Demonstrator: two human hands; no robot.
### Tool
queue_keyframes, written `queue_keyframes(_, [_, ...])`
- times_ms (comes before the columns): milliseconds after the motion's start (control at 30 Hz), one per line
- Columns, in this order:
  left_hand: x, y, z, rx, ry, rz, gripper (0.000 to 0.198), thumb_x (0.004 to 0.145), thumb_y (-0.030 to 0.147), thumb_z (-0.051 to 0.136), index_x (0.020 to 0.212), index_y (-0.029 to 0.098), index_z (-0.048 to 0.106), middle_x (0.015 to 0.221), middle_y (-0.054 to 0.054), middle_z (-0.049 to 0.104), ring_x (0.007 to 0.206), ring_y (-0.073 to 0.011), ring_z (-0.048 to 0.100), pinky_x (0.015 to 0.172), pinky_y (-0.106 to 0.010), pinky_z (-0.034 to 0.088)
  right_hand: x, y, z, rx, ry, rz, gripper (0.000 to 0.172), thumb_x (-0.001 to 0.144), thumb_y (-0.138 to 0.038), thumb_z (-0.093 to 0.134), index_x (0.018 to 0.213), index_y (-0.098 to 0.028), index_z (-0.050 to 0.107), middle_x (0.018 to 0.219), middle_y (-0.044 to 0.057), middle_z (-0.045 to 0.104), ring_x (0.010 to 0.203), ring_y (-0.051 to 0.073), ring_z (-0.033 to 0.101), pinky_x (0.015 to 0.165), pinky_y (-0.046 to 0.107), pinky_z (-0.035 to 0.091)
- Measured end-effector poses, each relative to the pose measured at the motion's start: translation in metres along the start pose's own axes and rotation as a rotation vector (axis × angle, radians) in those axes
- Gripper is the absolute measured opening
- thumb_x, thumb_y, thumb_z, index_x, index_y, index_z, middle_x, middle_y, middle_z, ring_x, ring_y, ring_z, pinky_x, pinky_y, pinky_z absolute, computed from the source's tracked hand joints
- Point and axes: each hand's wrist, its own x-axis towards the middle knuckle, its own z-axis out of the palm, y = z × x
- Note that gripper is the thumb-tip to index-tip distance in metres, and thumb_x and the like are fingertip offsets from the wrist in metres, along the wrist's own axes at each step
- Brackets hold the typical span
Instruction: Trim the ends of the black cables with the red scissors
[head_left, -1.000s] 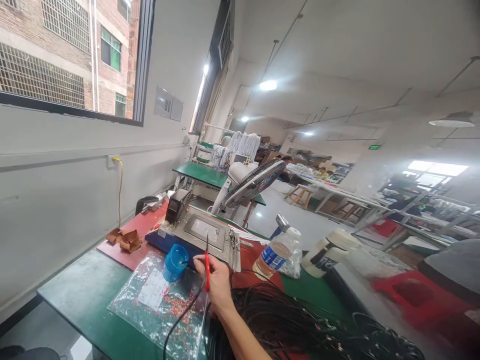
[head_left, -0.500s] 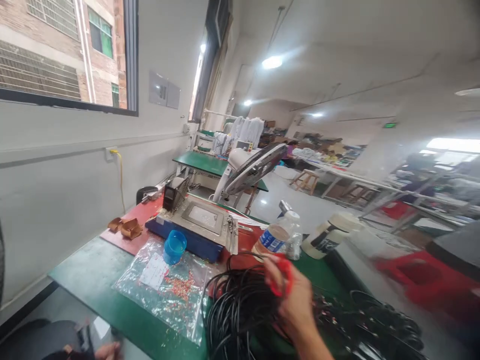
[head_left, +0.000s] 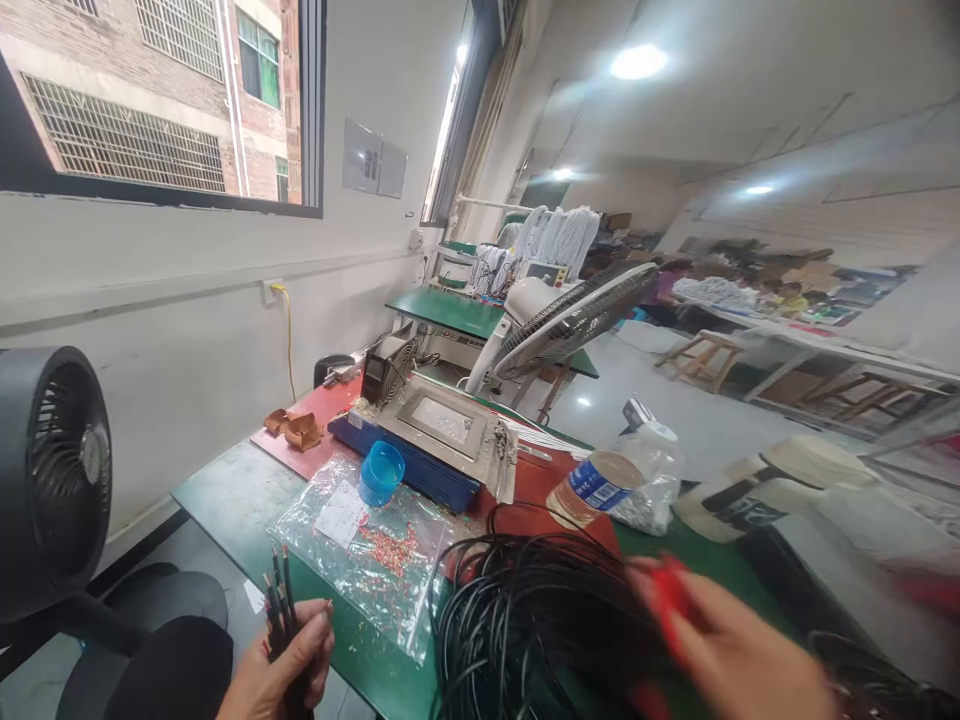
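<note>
At the lower left, my left hand (head_left: 289, 665) is closed around several black cables (head_left: 277, 600), whose tips stand up above the fingers beside the table edge. My right hand (head_left: 742, 640), blurred, is at the lower right, closed on a red loop-like thing (head_left: 670, 605); its kind is smeared by motion. Just left of that hand lies a large coiled bundle of black cables (head_left: 517, 610) on the green table (head_left: 360, 640). Whether the red thing goes around the bundle I cannot tell. A clear plastic bag (head_left: 307, 525) with small reddish pieces (head_left: 390, 548) lies between the hands.
Behind the bag stand a blue cup (head_left: 382, 474) and a blue-based machine (head_left: 405, 455). A bottle (head_left: 600, 487) is beyond the bundle, with a white container (head_left: 780, 485) to its right. A black fan (head_left: 64, 480) stands at left, a white fan (head_left: 570, 315) behind the table.
My left hand has risen into fuller view with the cables. My right hand has moved right and nearer with the red thing. The view has shifted, bringing in the black fan.
</note>
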Motion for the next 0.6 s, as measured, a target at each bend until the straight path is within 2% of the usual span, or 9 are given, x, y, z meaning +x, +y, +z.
queue_keyframes(67, [0.000,-0.001,0.005,0.006,-0.014,0.002,0.037,0.053,0.037,0.077,0.074,0.010,0.063,0.049,0.001,0.051,0.039,-0.0051,0.036,0.040,-0.020,0.021,-0.022,-0.050,0.025,0.325,-0.391,-0.159,0.026,0.064,-0.048,0.060,0.076,-0.026,0.069,0.073,0.003,0.065,0.066,0.020,0.058,0.059,0.026,0.042])
queue_keyframes(100, [0.000,-0.002,0.008,0.018,-0.023,0.009,0.037,0.053,0.038,0.076,0.073,0.010,0.063,0.047,0.002,0.048,0.039,-0.0047,0.035,0.041,-0.020,0.020,-0.033,-0.074,0.038,0.457,-0.562,-0.225,0.026,0.068,-0.046,0.060,0.076,-0.024,0.069,0.073,0.004,0.064,0.067,0.019,0.057,0.060,0.026,0.041])
queue_keyframes(133, [-0.001,-0.003,0.009,0.034,-0.034,0.019,0.036,0.053,0.039,0.076,0.071,0.010,0.062,0.045,0.003,0.046,0.039,-0.0044,0.033,0.041,-0.020,0.019,-0.045,-0.097,0.050,0.559,-0.697,-0.273,0.027,0.069,-0.045,0.060,0.078,-0.022,0.070,0.071,0.003,0.062,0.065,0.018,0.055,0.059,0.025,0.039])
queue_keyframes(200, [-0.001,-0.004,0.011,0.073,-0.047,0.028,0.036,0.053,0.041,0.075,0.068,0.011,0.062,0.042,0.005,0.042,0.039,-0.0048,0.032,0.042,-0.021,0.019,-0.064,-0.132,0.070,0.686,-0.855,-0.307,0.029,0.067,-0.045,0.064,0.081,-0.021,0.070,0.061,0.000,0.054,0.056,0.014,0.047,0.052,0.023,0.033])
queue_keyframes(300, [-0.001,-0.007,0.009,0.152,-0.067,0.019,0.035,0.053,0.043,0.075,0.063,0.013,0.060,0.038,0.005,0.041,0.037,-0.0062,0.033,0.041,-0.022,0.019,-0.081,-0.157,0.087,0.809,-0.972,-0.345,0.031,0.065,-0.044,0.067,0.085,-0.020,0.070,0.058,-0.003,0.047,0.056,0.011,0.041,0.050,0.021,0.028])
queue_keyframes(367, [-0.001,-0.011,0.007,0.209,-0.113,0.035,0.035,0.053,0.045,0.074,0.058,0.014,0.058,0.036,0.005,0.040,0.035,-0.0061,0.031,0.040,-0.023,0.017,-0.086,-0.160,0.091,0.865,-0.983,-0.374,0.027,0.070,-0.044,0.063,0.077,-0.019,0.069,0.057,-0.004,0.045,0.056,0.011,0.041,0.052,0.021,0.028])
queue_keyframes(433, [0.000,-0.016,0.005,0.248,-0.158,0.060,0.036,0.054,0.046,0.073,0.054,0.015,0.056,0.036,0.004,0.042,0.034,-0.0065,0.032,0.040,-0.024,0.017,-0.088,-0.157,0.095,0.895,-0.951,-0.355,0.030,0.073,-0.045,0.060,0.064,-0.016,0.065,0.055,-0.003,0.044,0.056,0.010,0.041,0.053,0.021,0.028])
queue_keyframes(500, [0.000,-0.022,0.006,0.265,-0.166,0.066,0.035,0.054,0.046,0.073,0.057,0.014,0.057,0.038,0.002,0.047,0.036,-0.0079,0.036,0.041,-0.024,0.019,-0.091,-0.152,0.101,0.946,-0.976,-0.221,0.036,0.069,-0.048,0.062,0.058,-0.015,0.057,0.052,-0.004,0.042,0.051,0.009,0.039,0.049,0.021,0.027])
queue_keyframes(600, [0.001,-0.029,0.011,0.261,-0.159,0.089,0.035,0.055,0.044,0.073,0.066,0.013,0.062,0.040,0.002,0.046,0.038,-0.0074,0.036,0.043,-0.024,0.020,-0.096,-0.145,0.112,1.088,-1.152,0.132,0.041,0.065,-0.056,0.061,0.061,-0.018,0.046,0.045,-0.007,0.038,0.039,0.007,0.033,0.040,0.019,0.023])
